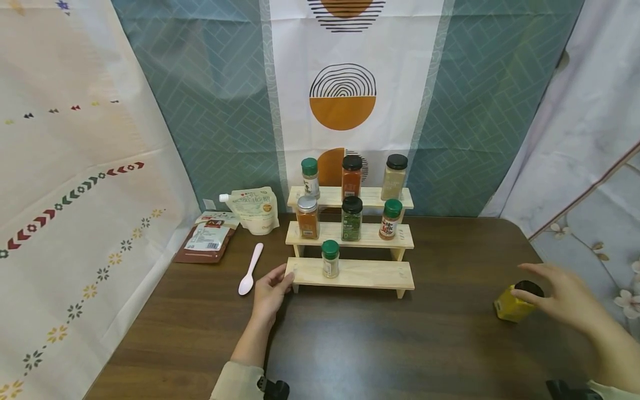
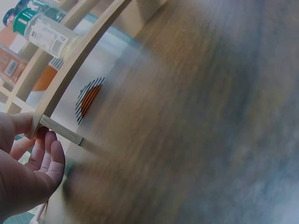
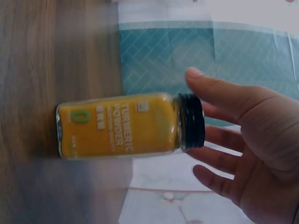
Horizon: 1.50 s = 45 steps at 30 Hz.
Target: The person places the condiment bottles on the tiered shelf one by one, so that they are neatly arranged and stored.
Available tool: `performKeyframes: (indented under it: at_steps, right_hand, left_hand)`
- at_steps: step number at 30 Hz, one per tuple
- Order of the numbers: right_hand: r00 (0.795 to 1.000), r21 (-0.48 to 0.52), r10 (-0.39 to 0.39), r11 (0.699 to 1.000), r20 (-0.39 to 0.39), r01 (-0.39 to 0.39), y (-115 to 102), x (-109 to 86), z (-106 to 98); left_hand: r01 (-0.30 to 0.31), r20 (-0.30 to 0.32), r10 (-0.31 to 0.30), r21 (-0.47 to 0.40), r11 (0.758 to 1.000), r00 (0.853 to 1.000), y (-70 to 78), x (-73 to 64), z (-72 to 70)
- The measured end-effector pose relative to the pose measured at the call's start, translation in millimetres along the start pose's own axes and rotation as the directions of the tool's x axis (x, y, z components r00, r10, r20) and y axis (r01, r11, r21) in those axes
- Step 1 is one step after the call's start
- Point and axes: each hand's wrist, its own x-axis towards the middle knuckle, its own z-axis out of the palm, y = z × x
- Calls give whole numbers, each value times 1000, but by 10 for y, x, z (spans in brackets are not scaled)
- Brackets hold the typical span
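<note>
My left hand [image 1: 270, 294] grips the left end of the lowest step of a three-step wooden rack [image 1: 370, 273], thumb on top and fingers below in the left wrist view. On the right, my right hand [image 1: 567, 297] is spread around the black cap of a turmeric powder jar [image 1: 511, 307]. That jar [image 3: 121, 126] stands upright on the table, its yellow-orange powder and lettering facing the right wrist camera. A small green-capped spice jar [image 1: 330, 260] sits on the lowest step, left of its middle.
Three spice jars stand on the middle step, among them a green-filled jar [image 1: 352, 219], and three on the top step, including a red one [image 1: 351, 178]. Left of the rack lie a pink spoon [image 1: 251, 269], a spouted pouch [image 1: 255, 211] and a brown packet [image 1: 207, 239]. Fabric hangs behind.
</note>
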Motion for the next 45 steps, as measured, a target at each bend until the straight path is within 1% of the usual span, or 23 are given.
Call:
performKeyframes:
  at_steps: [4, 8, 12, 14, 16, 21, 25, 29, 32, 35, 38, 42, 45]
  right_hand:
    - [998, 10, -23, 1000, 53, 22, 75, -63, 2]
    - [997, 19, -20, 1000, 72, 19, 130, -117, -10]
    - [998, -3, -18, 1000, 65, 18, 154, -124, -2]
    - [999, -16, -28, 999, 45, 28, 150, -114, 22]
    - [999, -18, -49, 999, 3, 49, 138, -98, 56]
    - [991, 15, -106, 994, -81, 107, 80, -62, 147]
    - [988, 47, -122, 991, -95, 127, -19, -13, 170]
    - [983, 55, -140, 988, -122, 148, -176, 100, 148]
    - [969, 61, -169, 981, -180, 182, -317, 200, 145]
    - [948, 84, -204, 970, -246, 230, -446, 292, 165]
    - [933, 105, -221, 960, -284, 260, -565, 379, 194]
    - [932, 130, -220, 955, -287, 265, -745, 484, 221]
    - [931, 146, -233, 948, -280, 281, -870, 566, 251]
  left_hand:
    - [-6, 5, 6, 4, 1000, 1000, 13, -7, 9]
    - [-6, 5, 6, 2, 1000, 1000, 7, -4, 19]
    - [-2, -6, 2, -3, 1000, 1000, -5, 1, 17]
    - [0, -11, 0, -3, 1000, 1000, -9, 2, 14]
    - [-2, -13, 1, -3, 1000, 1000, -13, 2, 11]
    - [2, -6, -2, -1, 1000, 1000, -28, -9, 8]
    - [11, -4, -11, -1, 1000, 1000, -37, -21, 12]
    - [3, -11, -3, -3, 1000, 1000, -20, -13, 10]
    - [-4, -14, 4, -7, 1000, 1000, -9, -6, 4]
    - [-7, -13, 7, -5, 1000, 1000, -8, -2, 6]
    - [-7, -6, 7, 1, 1000, 1000, -7, -5, 9]
    - [-7, -13, 7, 1, 1000, 1000, -7, -8, 16]
    - [-11, -21, 11, -7, 1000, 1000, 1, -14, 21]
